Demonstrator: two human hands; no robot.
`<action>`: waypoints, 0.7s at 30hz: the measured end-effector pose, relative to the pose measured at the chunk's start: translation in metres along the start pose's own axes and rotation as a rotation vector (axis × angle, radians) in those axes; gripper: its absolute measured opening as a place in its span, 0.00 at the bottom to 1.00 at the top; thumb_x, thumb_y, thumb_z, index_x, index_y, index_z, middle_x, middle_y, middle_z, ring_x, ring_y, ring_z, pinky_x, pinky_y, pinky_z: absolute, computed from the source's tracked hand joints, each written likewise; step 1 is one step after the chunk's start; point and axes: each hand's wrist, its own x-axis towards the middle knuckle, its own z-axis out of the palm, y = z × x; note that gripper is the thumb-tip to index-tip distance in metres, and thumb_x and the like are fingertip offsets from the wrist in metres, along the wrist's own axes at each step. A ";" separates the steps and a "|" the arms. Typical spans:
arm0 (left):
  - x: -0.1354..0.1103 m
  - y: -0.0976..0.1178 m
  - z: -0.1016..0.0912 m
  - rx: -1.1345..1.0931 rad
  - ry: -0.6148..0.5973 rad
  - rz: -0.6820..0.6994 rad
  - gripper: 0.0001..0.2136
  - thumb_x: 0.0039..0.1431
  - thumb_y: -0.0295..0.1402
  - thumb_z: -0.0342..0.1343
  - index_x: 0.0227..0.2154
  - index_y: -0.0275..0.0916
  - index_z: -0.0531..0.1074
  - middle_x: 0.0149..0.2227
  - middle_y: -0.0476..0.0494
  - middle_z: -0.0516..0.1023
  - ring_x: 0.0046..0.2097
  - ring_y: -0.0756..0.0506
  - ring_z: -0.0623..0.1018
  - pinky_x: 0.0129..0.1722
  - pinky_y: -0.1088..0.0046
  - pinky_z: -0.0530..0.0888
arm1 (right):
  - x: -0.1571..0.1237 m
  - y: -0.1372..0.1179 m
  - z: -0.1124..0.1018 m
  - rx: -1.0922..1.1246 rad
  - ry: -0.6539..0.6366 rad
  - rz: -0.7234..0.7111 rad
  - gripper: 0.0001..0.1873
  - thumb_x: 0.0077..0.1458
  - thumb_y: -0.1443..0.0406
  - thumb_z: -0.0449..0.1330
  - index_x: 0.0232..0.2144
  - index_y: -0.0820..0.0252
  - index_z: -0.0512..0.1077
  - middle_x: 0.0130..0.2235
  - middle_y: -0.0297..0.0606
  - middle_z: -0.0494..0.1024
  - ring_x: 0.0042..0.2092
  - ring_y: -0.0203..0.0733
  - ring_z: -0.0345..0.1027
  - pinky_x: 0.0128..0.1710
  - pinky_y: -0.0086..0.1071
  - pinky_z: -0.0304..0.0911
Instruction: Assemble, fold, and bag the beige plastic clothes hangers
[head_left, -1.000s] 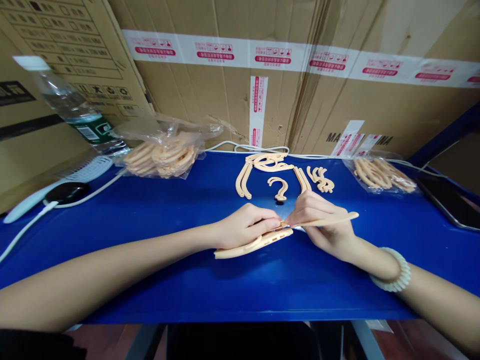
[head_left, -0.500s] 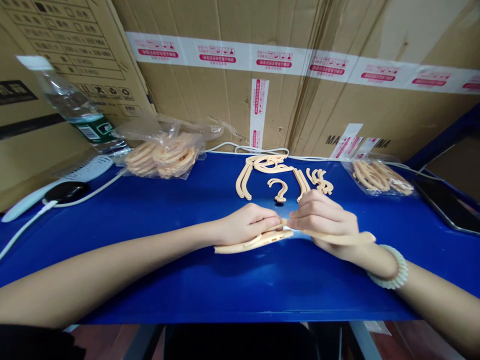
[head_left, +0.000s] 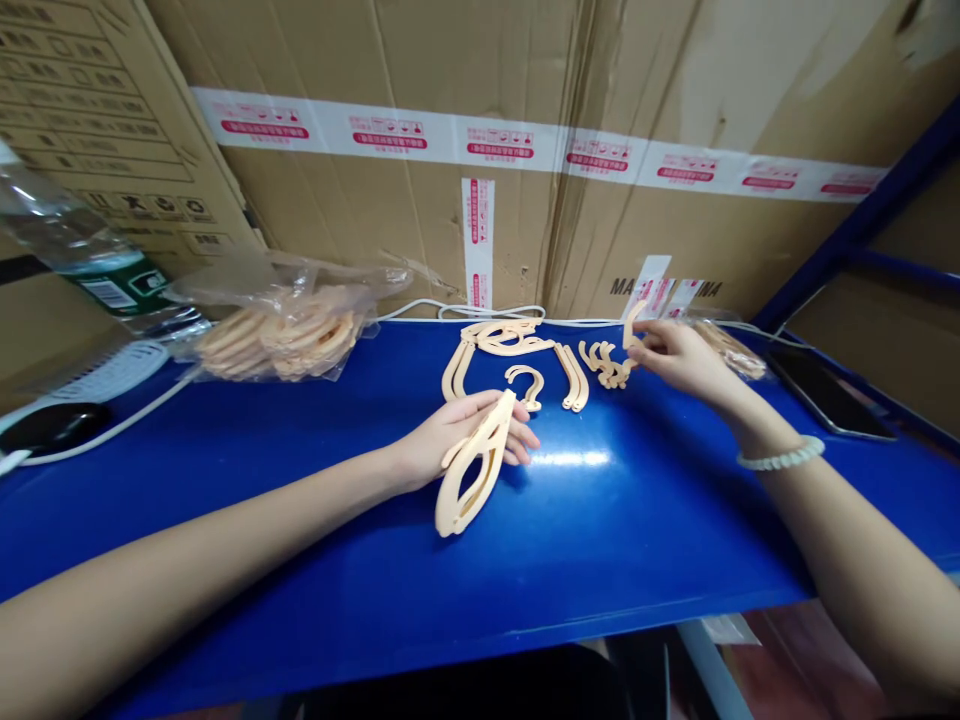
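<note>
Vs. half a second ago: whole view swung right, bottle (head_left: 105,275) now cut by left edge. Hands have come apart. Right hand (head_left: 686,360) has gone from the front piece to the far hook pile (head_left: 611,372); fingertips pinched on one curved hook (head_left: 634,318), raised above the pile. Left hand (head_left: 442,435) has turned palm up, half open, fingers loosely spread under the hanger piece (head_left: 491,425).

Around, big to small: cardboard boxes (head_left: 360,220) close off the back; blue table (head_left: 637,520) under everything. Bag of parts (head_left: 300,335) at left; phone (head_left: 821,390) at right; smaller bag (head_left: 731,350) beside it, partly blocked by right hand. Beyond left hand: flat frame parts (head_left: 517,345), paired curved bars on left (head_left: 456,370) and right (head_left: 574,380). Lone hook (head_left: 537,385) lies just past the left hand, base close to the piece's tip.

Hanger piece: above the table's middle front, pale peach, long, tilted, narrow end pointing away from the person, wide rounded end near. Long slot through the wide part. Held hook: same colour, slim, curved end up.
</note>
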 end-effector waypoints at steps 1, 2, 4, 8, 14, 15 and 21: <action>0.000 0.000 0.001 -0.017 0.028 0.002 0.08 0.61 0.30 0.60 0.40 0.32 0.72 0.38 0.34 0.83 0.37 0.43 0.83 0.40 0.69 0.79 | 0.002 0.002 0.002 -0.061 -0.050 0.045 0.20 0.59 0.68 0.59 0.53 0.71 0.71 0.28 0.40 0.79 0.29 0.44 0.72 0.29 0.33 0.63; 0.000 0.000 0.001 -0.028 0.052 0.000 0.06 0.62 0.29 0.59 0.40 0.32 0.72 0.39 0.34 0.83 0.38 0.43 0.83 0.41 0.69 0.79 | 0.003 0.004 0.005 -0.102 -0.089 0.077 0.21 0.60 0.67 0.59 0.54 0.72 0.71 0.28 0.39 0.80 0.29 0.43 0.72 0.29 0.32 0.63; -0.001 0.001 0.003 -0.035 0.085 -0.008 0.03 0.62 0.27 0.57 0.38 0.33 0.72 0.41 0.35 0.83 0.39 0.43 0.84 0.40 0.70 0.79 | 0.005 0.006 0.011 -0.136 -0.136 0.127 0.21 0.61 0.67 0.59 0.55 0.71 0.71 0.28 0.39 0.80 0.30 0.43 0.72 0.31 0.31 0.63; -0.003 0.002 0.005 -0.027 0.110 0.011 0.02 0.63 0.27 0.57 0.37 0.34 0.72 0.39 0.37 0.83 0.39 0.44 0.83 0.36 0.72 0.79 | 0.007 0.009 0.019 -0.150 -0.147 0.155 0.21 0.61 0.68 0.58 0.56 0.71 0.70 0.27 0.39 0.80 0.32 0.43 0.74 0.33 0.30 0.65; -0.005 0.001 0.005 -0.013 0.151 0.040 0.06 0.63 0.30 0.58 0.41 0.35 0.73 0.38 0.39 0.82 0.39 0.44 0.83 0.36 0.72 0.79 | 0.007 0.010 0.023 -0.247 -0.174 0.118 0.17 0.63 0.65 0.55 0.52 0.68 0.73 0.25 0.38 0.79 0.28 0.42 0.72 0.29 0.30 0.61; -0.006 0.001 0.005 -0.012 0.157 0.046 0.07 0.63 0.30 0.58 0.42 0.35 0.74 0.37 0.40 0.82 0.39 0.44 0.82 0.36 0.72 0.79 | 0.007 0.011 0.023 -0.267 -0.176 0.106 0.17 0.64 0.65 0.55 0.50 0.68 0.74 0.25 0.38 0.79 0.28 0.43 0.72 0.29 0.30 0.60; -0.006 0.001 0.005 -0.011 0.199 0.090 0.08 0.64 0.31 0.57 0.43 0.35 0.74 0.36 0.40 0.82 0.35 0.46 0.81 0.37 0.72 0.78 | 0.006 0.012 0.022 -0.361 -0.124 0.057 0.16 0.64 0.64 0.52 0.46 0.65 0.76 0.31 0.44 0.81 0.34 0.46 0.74 0.33 0.32 0.61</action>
